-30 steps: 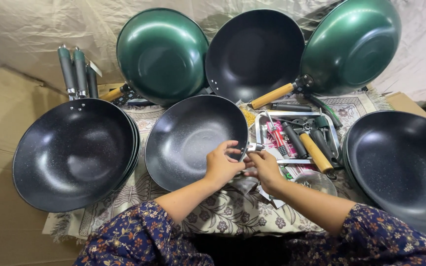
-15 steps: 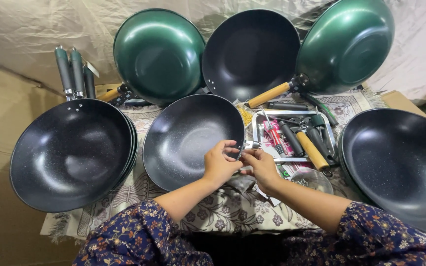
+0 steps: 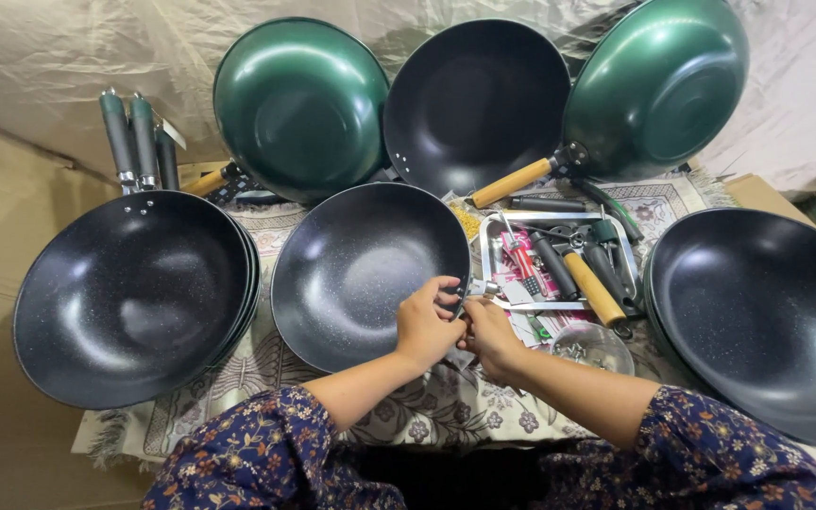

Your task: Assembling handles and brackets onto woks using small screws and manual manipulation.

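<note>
hidden: small part between hands [image 3: 460, 326] | cut off: right wok [image 3: 767, 321] at frame edge

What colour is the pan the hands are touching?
Black with tiny pale speckles, the pan; seen in the head view.

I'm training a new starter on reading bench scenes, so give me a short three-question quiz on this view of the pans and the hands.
1. True or false: both hands meet at the right rim of the middle black pan.
2. What does the metal tray hold? A) handles and small tools B) folded cloths C) lids
3. How many pans lean upright against the back sheet?

Key
1. True: the left hand and the right hand are together at that rim, around a small metal part; what each grips is hidden.
2. A.
3. Three: a green pan, a black pan and another green pan.
</note>
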